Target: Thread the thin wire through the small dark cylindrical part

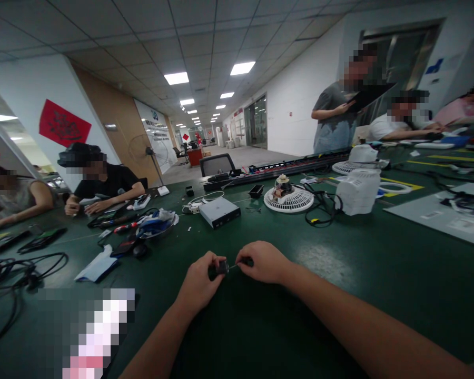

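Note:
My left hand (pixel 200 279) pinches a small dark, block-like part (pixel 223 267) between thumb and fingers, just above the green tabletop. Facing it, my right hand (pixel 264 261) is closed on a thin metal rod (pixel 233 267), whose tip reaches the block. Something dark shows inside the right fingers; whether it is the rod's handle I cannot make out. Beyond both hands lies a silver, box-shaped disc drive (pixel 220 211) with a black front. A white round fan grille (pixel 288 201) with a motor on it sits farther right.
Around the green table (pixel 268 326) lie a white plastic housing (pixel 357 192), black cables (pixel 27 271), a small black tray (pixel 256 191), a pale blue cloth (pixel 97 264) and a grey panel (pixel 438 216). A blurred-out bright object (pixel 102 326) is near left. Other people sit at left and right; one stands.

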### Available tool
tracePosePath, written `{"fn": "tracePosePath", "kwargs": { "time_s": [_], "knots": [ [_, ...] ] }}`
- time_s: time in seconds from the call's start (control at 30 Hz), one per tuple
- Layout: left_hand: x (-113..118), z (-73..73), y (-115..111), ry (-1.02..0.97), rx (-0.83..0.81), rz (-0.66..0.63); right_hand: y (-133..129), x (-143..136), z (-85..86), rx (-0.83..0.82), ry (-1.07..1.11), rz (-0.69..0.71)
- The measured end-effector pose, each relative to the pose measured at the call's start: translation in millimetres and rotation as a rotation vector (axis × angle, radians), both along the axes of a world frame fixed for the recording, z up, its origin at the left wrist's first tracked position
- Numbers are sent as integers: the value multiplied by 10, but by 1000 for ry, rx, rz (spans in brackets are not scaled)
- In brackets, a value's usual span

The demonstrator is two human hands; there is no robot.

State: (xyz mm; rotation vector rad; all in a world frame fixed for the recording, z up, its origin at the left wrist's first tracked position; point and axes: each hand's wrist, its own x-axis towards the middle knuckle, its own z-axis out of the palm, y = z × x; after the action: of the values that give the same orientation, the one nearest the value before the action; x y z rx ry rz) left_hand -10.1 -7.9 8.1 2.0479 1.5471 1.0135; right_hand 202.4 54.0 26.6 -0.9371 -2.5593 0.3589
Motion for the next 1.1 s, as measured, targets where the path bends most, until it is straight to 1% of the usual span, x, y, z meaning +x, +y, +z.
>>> {"fn": "tracePosePath", "kwargs": {
  "time_s": [0.1,0.2,0.33,0.4,0.5,0.57,0.67,0.77,0.83,0.9,1.0,1.03,1.1],
  "knots": [
    [-2,-6,2,0,-31,-22,-15,-19,17,29,-3,-22],
    [14,-6,-3,3,-20,-39,-21,-36,24,51,-21,-71],
    [38,-7,-2,20,4,-24,-26,-49,15,16,-95,-103],
    [30,-11,6,26,0,5,-22,-51,12,2,-100,-182],
    [-7,-17,22,51,3,74,0,-56,12,-30,-48,-356],
    [-31,-16,30,96,19,129,15,-71,5,-103,18,-402],
    [-39,-3,33,181,36,218,9,-120,-28,-221,83,-359],
    [-20,12,30,216,25,295,-23,-171,-77,-284,31,-317],
    [-6,16,26,208,11,311,-33,-180,-106,-309,-14,-304],
    [3,12,22,194,-11,300,-22,-162,-122,-285,-12,-296],
    [10,-4,16,157,-41,243,24,-115,-122,-227,88,-287],
    [13,-10,14,138,-42,217,42,-102,-120,-239,138,-269],
    [23,-22,12,92,-32,155,74,-92,-123,-315,241,-199]
  ]
}}
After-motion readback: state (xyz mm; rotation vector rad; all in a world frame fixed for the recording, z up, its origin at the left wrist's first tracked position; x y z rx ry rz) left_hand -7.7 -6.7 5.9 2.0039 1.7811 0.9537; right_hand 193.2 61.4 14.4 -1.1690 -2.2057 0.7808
